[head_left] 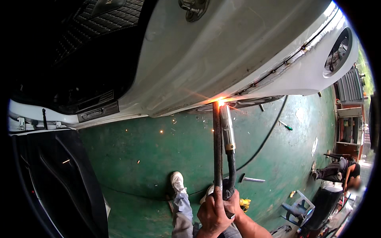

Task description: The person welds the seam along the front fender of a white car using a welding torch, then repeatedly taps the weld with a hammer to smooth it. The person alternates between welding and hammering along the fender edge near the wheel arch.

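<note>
My left hand [211, 214] is closed around the lower end of a long flat metal bar [217, 154], which points up at a white car body [206, 51]. Beside it, my right hand [234, 207] grips a welding torch [227, 129] by its black-wrapped neck. The torch nozzle and the bar's tip meet close together at the lower edge of the body panel. A bright orange-white glow [221, 102] with sparks burns there and hides the exact contact. A seam [274, 70] with dark weld spots runs along the panel to the upper right.
A black cable [262, 146] crosses the green floor [139, 158]. A green-handled screwdriver [285, 125], a hammer [253, 180] and a yellow tool [245, 205] lie about. An open car door [55, 178] stands left. At right are a blue chair [293, 210] and a seated person [335, 170].
</note>
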{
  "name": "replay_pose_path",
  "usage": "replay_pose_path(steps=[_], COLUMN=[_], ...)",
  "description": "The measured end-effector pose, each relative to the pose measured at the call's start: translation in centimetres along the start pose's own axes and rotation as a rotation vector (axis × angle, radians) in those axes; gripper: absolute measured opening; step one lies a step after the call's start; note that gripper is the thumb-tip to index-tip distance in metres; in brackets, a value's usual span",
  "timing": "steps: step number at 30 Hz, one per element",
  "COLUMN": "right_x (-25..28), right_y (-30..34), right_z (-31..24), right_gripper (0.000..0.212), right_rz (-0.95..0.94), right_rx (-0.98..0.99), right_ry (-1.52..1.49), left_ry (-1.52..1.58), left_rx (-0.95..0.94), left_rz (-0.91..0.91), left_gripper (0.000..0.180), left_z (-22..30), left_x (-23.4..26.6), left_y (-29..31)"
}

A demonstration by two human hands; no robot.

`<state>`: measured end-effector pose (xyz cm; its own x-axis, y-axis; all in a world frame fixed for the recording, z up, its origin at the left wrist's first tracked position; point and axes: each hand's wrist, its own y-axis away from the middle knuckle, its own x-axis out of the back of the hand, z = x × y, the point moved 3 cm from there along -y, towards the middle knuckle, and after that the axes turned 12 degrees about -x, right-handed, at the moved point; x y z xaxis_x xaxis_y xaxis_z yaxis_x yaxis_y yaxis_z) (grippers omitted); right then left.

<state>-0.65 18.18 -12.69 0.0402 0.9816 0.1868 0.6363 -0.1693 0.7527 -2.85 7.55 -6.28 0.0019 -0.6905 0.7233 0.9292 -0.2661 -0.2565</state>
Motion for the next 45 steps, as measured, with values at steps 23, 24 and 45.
replay_pose_path(steps=[23, 24, 45], right_x=[0.8, 0.7, 0.7], right_y=[2.5, 2.8, -27.1], right_z=[4.1, 4.1, 21.4], right_gripper=[0.054, 0.052, 0.031], right_rz=[0.038, 0.041, 0.21], right_rx=[-0.021, -0.051, -0.254], right_ry=[-0.174, -0.189, -0.878], left_ry=[0.205, 0.209, 0.572], left_rx=[0.056, 0.082, 0.761], left_rz=[-0.005, -0.01, -0.426], left_gripper=[0.079, 0.072, 0.047], left_z=[-0.6, -0.7, -17.9], left_x=[1.0, 1.4, -10.5], left_y=[1.0, 0.9, 13.0])
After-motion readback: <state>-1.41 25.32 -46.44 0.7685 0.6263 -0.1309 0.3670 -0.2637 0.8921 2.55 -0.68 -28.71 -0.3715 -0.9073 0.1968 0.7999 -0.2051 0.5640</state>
